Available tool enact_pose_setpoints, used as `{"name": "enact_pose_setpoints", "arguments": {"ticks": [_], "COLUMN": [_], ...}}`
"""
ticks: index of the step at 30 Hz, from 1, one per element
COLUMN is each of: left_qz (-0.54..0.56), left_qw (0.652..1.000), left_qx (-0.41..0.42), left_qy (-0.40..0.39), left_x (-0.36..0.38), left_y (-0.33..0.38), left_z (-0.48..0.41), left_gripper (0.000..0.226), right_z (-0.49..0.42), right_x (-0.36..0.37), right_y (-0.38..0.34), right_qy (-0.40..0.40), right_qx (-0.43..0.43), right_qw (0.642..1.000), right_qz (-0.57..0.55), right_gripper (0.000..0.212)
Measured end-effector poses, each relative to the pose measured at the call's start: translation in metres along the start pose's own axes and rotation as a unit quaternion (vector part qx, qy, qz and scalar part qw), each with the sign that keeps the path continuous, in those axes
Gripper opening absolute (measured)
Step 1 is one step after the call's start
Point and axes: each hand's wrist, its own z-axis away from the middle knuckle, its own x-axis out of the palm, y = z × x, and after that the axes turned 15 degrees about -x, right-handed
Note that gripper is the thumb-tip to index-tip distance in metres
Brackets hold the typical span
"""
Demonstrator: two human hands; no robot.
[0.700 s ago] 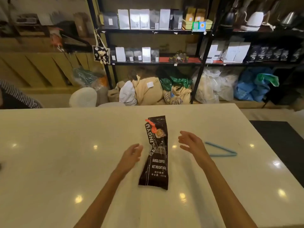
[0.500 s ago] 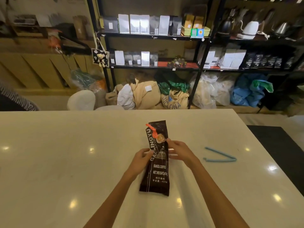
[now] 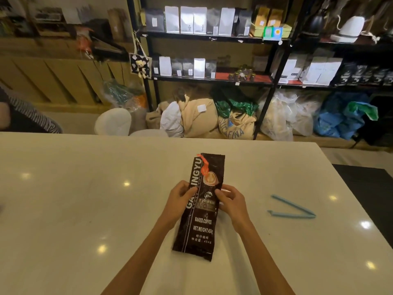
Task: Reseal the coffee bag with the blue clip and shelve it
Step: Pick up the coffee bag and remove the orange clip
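Note:
A long dark coffee bag (image 3: 202, 222) with white lettering lies lengthwise on the white table (image 3: 74, 209), its top end pointing away from me. My left hand (image 3: 179, 200) pinches the bag's left edge at mid-height. On the opposite edge, at the same height, my right hand (image 3: 230, 201) grips it. The blue clip (image 3: 291, 209) lies spread in a V on the table, to the right of my right hand and apart from it.
Black shelving (image 3: 212, 79) with rows of coffee bags stands behind the table. Sacks (image 3: 202, 120) and plastic bags lie on the floor under it. A person's striped sleeve (image 3: 27, 118) shows at the far left. A dark mat (image 3: 370, 188) lies right of the table.
Both hands moved inward from beside the bag and took hold of its two edges. The clip has not moved.

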Motion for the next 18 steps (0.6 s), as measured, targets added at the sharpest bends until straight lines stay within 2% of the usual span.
{"name": "enact_pose_setpoints", "arguments": {"ticks": [4, 9, 12, 14, 18], "left_qz": [0.018, 0.099, 0.123, 0.124, 0.094], "left_qw": [0.999, 0.995, 0.992, 0.992, 0.995], "left_qx": [0.006, -0.017, -0.025, -0.020, -0.012], "left_qy": [0.031, 0.004, 0.006, -0.001, -0.032], "left_x": [-0.006, -0.012, -0.011, -0.012, -0.012], "left_y": [-0.003, -0.007, -0.009, -0.005, 0.000], "left_z": [0.004, 0.004, 0.002, 0.000, -0.004], "left_gripper": [0.018, 0.020, 0.022, 0.021, 0.024], "right_z": [-0.009, -0.002, 0.010, 0.014, 0.014], "right_x": [0.000, 0.015, 0.024, 0.030, 0.033], "right_y": [-0.005, -0.015, -0.006, -0.005, -0.014], "right_qy": [-0.025, -0.028, -0.031, -0.059, -0.058], "right_qx": [-0.033, -0.069, -0.074, -0.059, -0.045], "right_qw": [0.999, 0.997, 0.996, 0.995, 0.997], "right_qz": [-0.014, -0.001, 0.028, 0.046, 0.033], "right_gripper": [0.024, 0.034, 0.024, 0.030, 0.015]}}
